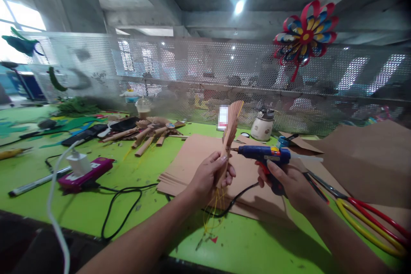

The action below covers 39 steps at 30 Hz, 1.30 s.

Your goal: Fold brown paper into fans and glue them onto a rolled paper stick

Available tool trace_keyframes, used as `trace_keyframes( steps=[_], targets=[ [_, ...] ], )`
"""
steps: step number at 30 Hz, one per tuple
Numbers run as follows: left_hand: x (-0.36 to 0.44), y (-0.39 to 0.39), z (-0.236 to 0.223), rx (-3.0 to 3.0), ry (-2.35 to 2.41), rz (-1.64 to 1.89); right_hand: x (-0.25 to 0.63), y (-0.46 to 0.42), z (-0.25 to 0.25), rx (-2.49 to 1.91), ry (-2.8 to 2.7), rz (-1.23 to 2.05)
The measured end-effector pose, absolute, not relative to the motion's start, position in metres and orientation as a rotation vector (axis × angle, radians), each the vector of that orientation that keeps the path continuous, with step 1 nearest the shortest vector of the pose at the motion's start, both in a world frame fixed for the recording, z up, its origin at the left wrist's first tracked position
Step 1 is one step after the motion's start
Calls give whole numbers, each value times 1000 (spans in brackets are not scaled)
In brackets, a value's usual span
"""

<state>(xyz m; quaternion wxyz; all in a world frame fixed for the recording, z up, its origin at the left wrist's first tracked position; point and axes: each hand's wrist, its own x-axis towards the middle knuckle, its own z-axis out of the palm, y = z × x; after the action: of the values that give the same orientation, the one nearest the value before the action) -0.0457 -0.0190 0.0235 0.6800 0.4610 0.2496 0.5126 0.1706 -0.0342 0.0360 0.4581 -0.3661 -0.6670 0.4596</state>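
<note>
My left hand is closed around a pleated brown paper fan, held upright with its folds spreading at the top. Thin yellow strings hang below that hand. In my right hand is a blue hot glue gun, with my fingers wrapped round its handle. Its nozzle points left, at or very close to the side of the paper near my left fingers; contact is hard to make out. A clear glue stick sticks out of its back. Beneath both hands lies a stack of brown paper sheets.
Scissors with red and yellow handles lie at right, beside a large brown sheet. Folded brown paper pieces are piled at back left. A magenta power strip and black cord sit left. Behind stands a white bottle.
</note>
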Motion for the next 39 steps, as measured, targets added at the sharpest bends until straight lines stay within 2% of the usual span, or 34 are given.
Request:
trace_keyframes(
  steps=[24,39],
  targets=[
    [-43,-22,24,979,476,1099,168,-30,28,-864,-1549,1222],
    [-45,-23,27,967,482,1099,165,-34,29,-887,-1622,1090]
  ],
)
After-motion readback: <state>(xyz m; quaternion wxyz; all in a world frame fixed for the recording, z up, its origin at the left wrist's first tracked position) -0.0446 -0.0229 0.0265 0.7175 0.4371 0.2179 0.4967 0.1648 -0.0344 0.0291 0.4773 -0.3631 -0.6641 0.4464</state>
